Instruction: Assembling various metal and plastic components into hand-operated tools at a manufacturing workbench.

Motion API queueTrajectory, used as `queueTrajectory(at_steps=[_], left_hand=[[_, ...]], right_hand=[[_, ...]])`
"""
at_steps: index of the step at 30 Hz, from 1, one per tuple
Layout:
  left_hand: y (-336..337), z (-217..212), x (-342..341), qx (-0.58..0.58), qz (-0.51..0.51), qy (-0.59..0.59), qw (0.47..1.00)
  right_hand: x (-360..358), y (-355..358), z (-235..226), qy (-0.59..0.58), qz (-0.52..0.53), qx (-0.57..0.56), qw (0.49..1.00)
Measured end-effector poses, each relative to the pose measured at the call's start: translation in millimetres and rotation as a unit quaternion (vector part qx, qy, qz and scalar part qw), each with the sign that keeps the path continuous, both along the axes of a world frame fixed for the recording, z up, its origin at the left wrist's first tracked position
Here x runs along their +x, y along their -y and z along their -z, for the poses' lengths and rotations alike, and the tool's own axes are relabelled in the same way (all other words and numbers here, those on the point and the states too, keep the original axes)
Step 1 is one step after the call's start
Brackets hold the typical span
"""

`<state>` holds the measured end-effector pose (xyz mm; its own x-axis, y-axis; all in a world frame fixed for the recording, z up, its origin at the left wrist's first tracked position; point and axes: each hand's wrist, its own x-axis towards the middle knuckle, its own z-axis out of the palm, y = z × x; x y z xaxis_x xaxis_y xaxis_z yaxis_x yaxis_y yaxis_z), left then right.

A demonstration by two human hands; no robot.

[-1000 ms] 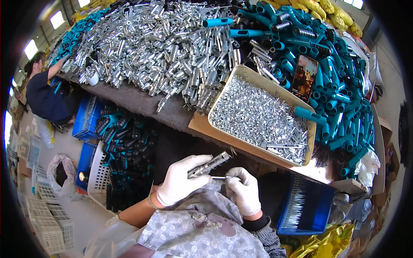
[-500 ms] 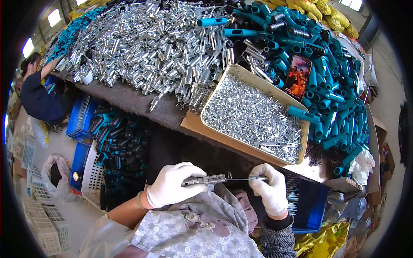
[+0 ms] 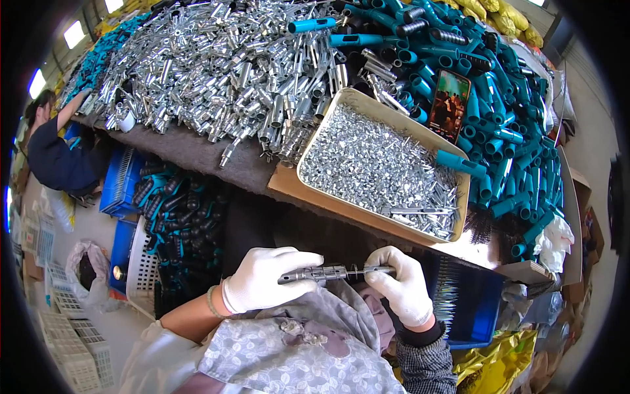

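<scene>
Workbench heaped with metal and teal parts, 2 gloved hands at the lower centre of the frame.

Between the hands lies a grey metal shaft (image 3: pixel 321 274), level, just above a patterned fabric lap (image 3: pixel 289 354). Left hand (image 3: pixel 266 279) in a white glove has its fingers wrapped tight around the shaft's left end; right hand (image 3: pixel 400 282), also gloved, pinches the right end with fingers closed on it. Above them, at centre right, a beige tray (image 3: pixel 328 108) holds small silver screws. Beyond it spreads a pile of silver tubes (image 3: pixel 216 65) at upper left and a heap of teal handles (image 3: pixel 512 131) at upper right, with a phone (image 3: pixel 449 105) propped among them. At far left another person (image 3: pixel 56 154) leans over blue crates (image 3: pixel 121 180).
</scene>
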<state>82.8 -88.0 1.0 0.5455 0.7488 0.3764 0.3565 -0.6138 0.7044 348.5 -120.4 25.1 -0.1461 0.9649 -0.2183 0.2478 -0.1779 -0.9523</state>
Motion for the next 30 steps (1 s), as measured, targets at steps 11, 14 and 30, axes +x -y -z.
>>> queueTrajectory(at_steps=[11, 14, 30], left_hand=[[-2.8, 13.9, -0.4, -0.112, 0.074, 0.077, 0.988], [-4.1, 14.2, 1.6, -0.121, 0.092, 0.101, 0.983], [-7.5, -1.5, 7.8, -0.012, -0.002, 0.094, 0.996]], right_hand=[[-21.9, 14.7, 23.8, 0.076, -0.060, 0.212, 0.973], [-18.6, 10.1, 22.1, 0.126, -0.098, 0.286, 0.945], [-26.2, 18.3, 33.6, -0.030, 0.023, 0.227, 0.973]])
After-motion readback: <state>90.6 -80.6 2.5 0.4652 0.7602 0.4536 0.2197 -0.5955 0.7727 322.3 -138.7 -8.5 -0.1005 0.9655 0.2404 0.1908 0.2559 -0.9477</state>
